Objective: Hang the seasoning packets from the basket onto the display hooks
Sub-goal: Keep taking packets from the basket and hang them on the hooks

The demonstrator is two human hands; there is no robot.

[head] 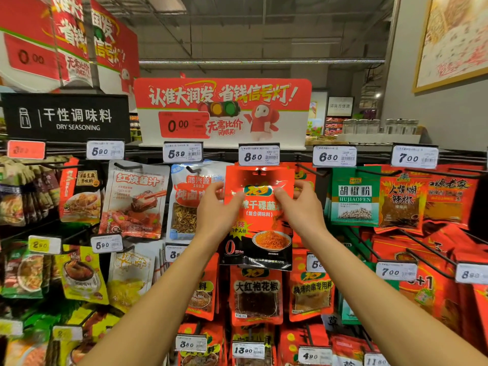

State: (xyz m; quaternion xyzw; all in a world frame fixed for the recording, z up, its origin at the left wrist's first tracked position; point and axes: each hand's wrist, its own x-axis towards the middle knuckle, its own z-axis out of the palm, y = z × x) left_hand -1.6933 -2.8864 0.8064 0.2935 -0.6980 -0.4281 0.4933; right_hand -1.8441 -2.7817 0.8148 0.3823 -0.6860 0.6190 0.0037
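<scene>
Holding the red seasoning packet (260,215) pinched between my left hand (215,210) and right hand (301,210), I have its hole at the hook under the 8.50 price tag (258,155); basket unseen, remainder unknown.

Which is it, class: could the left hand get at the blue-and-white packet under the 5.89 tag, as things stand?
Probably yes: the left hand already lies against that blue-and-white packet, nothing between, though it is gripping the red packet.

a black "dry seasoning" sign (64,117) hangs upper left, beside a red and white promotional board (223,112). glass jars (380,126) stand on a distant shelf at right.
</scene>
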